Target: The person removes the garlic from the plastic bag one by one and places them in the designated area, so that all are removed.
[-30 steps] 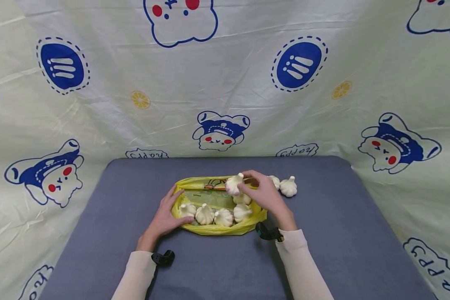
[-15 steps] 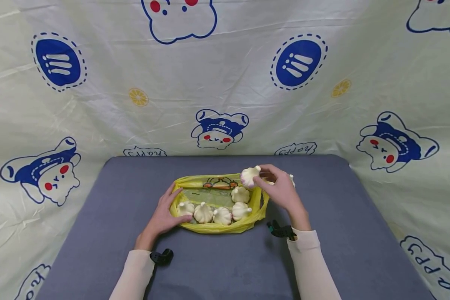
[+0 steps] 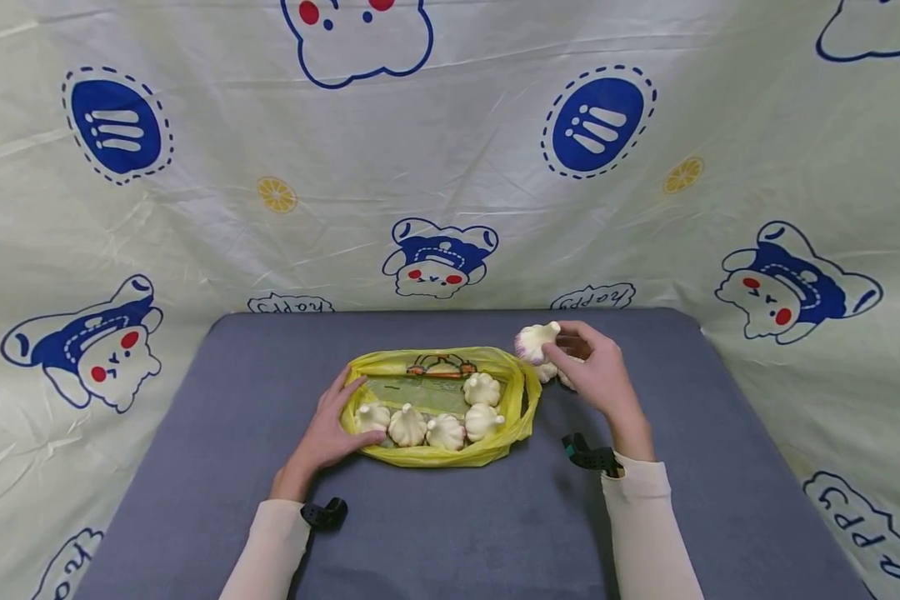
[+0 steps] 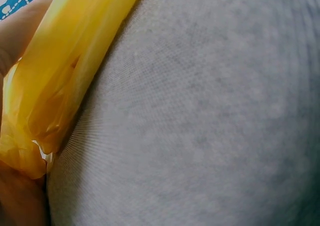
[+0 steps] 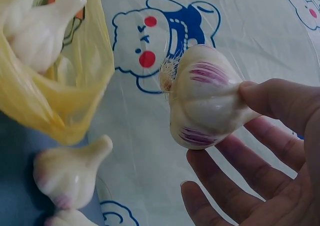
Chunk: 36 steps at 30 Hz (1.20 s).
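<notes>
A yellow plastic bag [image 3: 420, 457] lies with its mouth spread wide, and several white garlic bulbs [image 3: 407, 425] sit inside along its near and right sides. My left hand [image 3: 328, 427] holds the bag's left edge, thumb over the rim; the left wrist view shows the yellow plastic [image 4: 75, 51] close up. Between thumb and fingers, my right hand [image 3: 598, 372] pinches a purple-streaked garlic bulb [image 5: 207, 101] by its stem end, raised just right of the bag. Below it, more garlic bulbs [image 5: 70, 173] rest on the table, partly hidden by the right hand in the head view.
Grey-blue cloth covers the table [image 3: 435, 533]. Behind it hangs a pale sheet [image 3: 480, 167] with blue cartoon prints. Each wrist carries a black strap camera [image 3: 326, 514].
My right hand has carried the garlic bulb rightward, from above the bag to over the loose bulbs on the table. The left hand stays at the bag's left edge.
</notes>
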Tool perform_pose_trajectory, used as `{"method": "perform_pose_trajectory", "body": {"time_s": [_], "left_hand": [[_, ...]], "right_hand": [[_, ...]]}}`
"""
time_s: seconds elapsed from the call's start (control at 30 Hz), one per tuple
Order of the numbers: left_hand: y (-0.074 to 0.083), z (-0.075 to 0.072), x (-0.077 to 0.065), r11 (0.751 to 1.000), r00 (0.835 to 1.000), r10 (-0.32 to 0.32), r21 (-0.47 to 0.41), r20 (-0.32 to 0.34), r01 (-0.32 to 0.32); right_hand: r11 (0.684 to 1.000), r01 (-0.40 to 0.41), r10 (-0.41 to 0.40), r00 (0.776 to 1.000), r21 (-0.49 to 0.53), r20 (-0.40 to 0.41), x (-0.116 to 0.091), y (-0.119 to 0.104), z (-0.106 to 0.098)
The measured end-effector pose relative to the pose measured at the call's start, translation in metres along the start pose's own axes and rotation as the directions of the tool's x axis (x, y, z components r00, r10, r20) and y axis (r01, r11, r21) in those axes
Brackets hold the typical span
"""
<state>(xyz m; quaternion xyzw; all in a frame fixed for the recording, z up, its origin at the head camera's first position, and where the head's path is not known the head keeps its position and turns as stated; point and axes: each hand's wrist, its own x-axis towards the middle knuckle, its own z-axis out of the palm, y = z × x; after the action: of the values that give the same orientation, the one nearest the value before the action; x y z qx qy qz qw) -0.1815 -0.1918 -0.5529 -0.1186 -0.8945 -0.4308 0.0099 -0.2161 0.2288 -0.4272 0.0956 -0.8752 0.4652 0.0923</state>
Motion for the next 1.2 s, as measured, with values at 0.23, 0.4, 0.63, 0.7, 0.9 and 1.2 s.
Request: {"method": "perform_pose_trajectory", "body": {"time_s": [0.23,0.4,0.63,0.7,0.9,1.2], "left_hand": [[0.001,0.0,-0.003,1.0,1.0,-0.005,-0.004,0.002,0.005],[0.001,0.0,-0.002,1.0,1.0,-0.004,0.001,0.0,0.004],[0.0,-0.002,-0.002,1.0,1.0,-0.003,-0.003,-0.006,0.003],[-0.001,-0.002,-0.002,1.0,1.0,-0.006,0.003,-0.008,0.006],[-0.002,0.0,-0.001,1.0,1.0,-0.006,0.004,-0.013,0.006],[0.0,0.0,0.0,1.0,1.0,-0.008,-0.007,-0.015,0.008]], "right_hand": [[0.999,-0.019,0.018,0.999,-0.025,-0.034,-0.003,0.008,-0.013],[0.998,-0.021,0.018,0.997,-0.054,-0.07,-0.002,0.013,-0.023],[0.997,-0.024,0.013,0.99,-0.075,-0.139,-0.002,0.021,-0.036],[0.995,-0.038,0.025,0.988,-0.089,-0.151,-0.003,0.024,-0.039],[0.99,-0.077,0.056,0.984,-0.116,-0.171,-0.007,0.03,-0.052],[0.982,-0.129,0.098,0.973,-0.138,-0.208,-0.011,0.045,-0.07]]}}
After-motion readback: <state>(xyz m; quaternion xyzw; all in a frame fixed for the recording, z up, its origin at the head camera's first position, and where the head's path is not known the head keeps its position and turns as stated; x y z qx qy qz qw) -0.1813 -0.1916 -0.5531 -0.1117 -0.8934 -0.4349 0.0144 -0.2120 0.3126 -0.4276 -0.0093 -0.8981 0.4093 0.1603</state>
